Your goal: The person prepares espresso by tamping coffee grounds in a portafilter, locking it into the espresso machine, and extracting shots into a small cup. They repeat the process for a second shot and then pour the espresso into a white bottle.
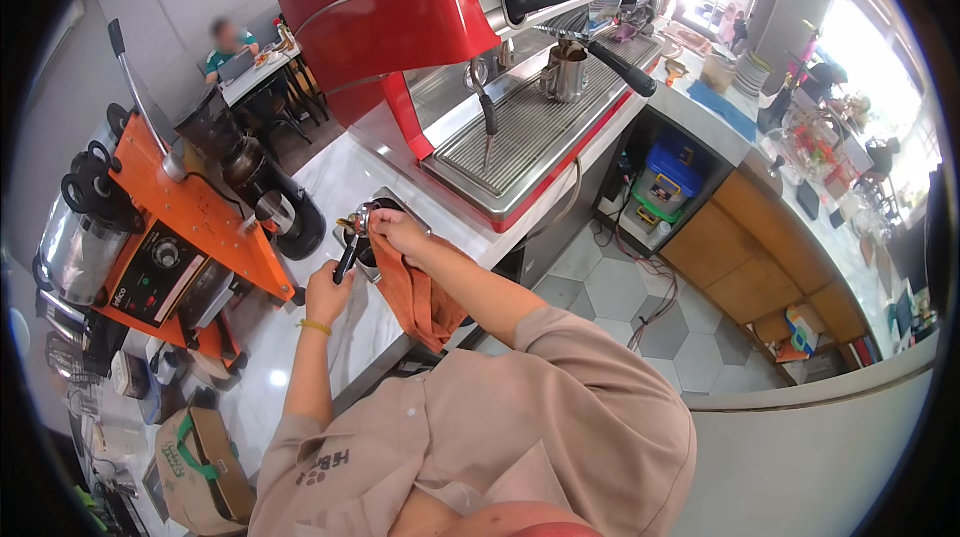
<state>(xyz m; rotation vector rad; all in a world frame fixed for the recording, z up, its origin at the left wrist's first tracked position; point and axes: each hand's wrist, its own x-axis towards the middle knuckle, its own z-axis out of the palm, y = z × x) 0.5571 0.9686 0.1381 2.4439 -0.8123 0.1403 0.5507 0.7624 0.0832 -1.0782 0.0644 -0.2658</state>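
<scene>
My left hand grips the black handle of a portafilter, whose metal head is tilted up over the counter. At that head, my right hand clutches an orange cloth against the metal basket. The cloth's folds hang down past the counter's edge. Beneath the portafilter lies a dark metal-rimmed box or tray, mostly hidden by my hands and the cloth. Just left of it stands a black coffee grinder with a dark hopper.
A red Simonelli espresso machine stands ahead, with a steel pitcher on its drip tray and a second portafilter locked in. An orange lever machine flanks the marble counter. Cables trail on the floor. A person sits behind.
</scene>
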